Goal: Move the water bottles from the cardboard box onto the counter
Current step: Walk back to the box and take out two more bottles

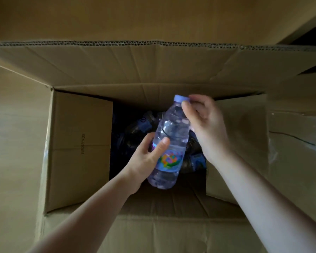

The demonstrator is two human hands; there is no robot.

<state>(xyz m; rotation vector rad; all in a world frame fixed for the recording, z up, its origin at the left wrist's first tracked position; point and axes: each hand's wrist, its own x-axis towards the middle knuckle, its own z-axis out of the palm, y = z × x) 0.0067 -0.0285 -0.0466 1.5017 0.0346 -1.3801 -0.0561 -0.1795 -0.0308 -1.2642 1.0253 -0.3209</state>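
Over corrugated cardboard box (80, 152), left hand (146, 159) gripping ribbed clear bottle (170, 143), right hand (204, 123) pinching its cap (181, 98)

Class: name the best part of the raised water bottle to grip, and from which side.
Grip the water bottle around its labelled middle from the left, as the left hand does: the round body fits curled fingers. The right hand only steadies its cap.
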